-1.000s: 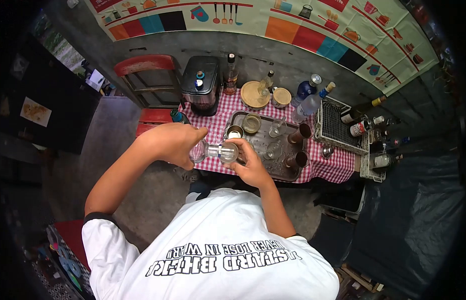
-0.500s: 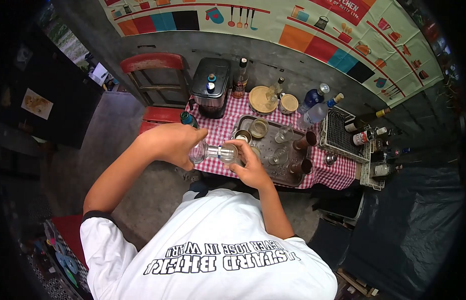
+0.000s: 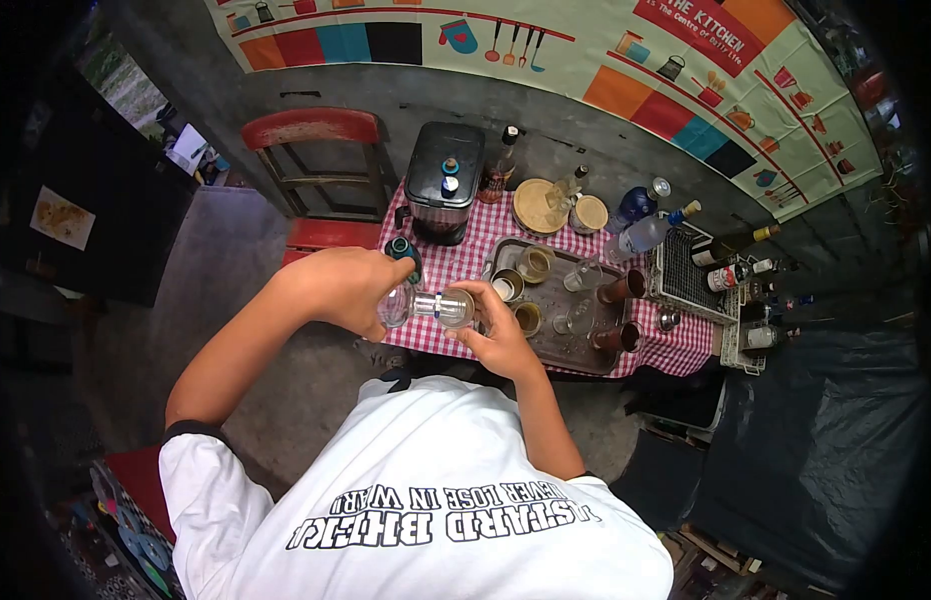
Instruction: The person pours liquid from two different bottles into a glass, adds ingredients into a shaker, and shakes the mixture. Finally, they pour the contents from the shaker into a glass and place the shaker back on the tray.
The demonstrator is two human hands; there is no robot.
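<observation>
I hold a clear glass vessel (image 3: 426, 306) sideways in front of my chest, above the near edge of the red checked table (image 3: 676, 350). My left hand (image 3: 341, 288) wraps its rounded left end. My right hand (image 3: 498, 322) grips its right end with the fingers closed around it. A dark metal tray (image 3: 546, 268) lies just beyond my right hand. It carries several glasses and cups, among them a brass cup (image 3: 506, 286) and two copper mugs (image 3: 626, 287).
A black appliance (image 3: 444, 195) stands at the table's back left, with a dark bottle (image 3: 500, 166) and a round wooden board (image 3: 539, 205) beside it. Several bottles and a wire rack (image 3: 686, 275) fill the right side. A red chair (image 3: 321, 170) stands left of the table.
The view has swung so the table sits further right and lower in the picture. Both hands keep the same hold on the glass vessel.
</observation>
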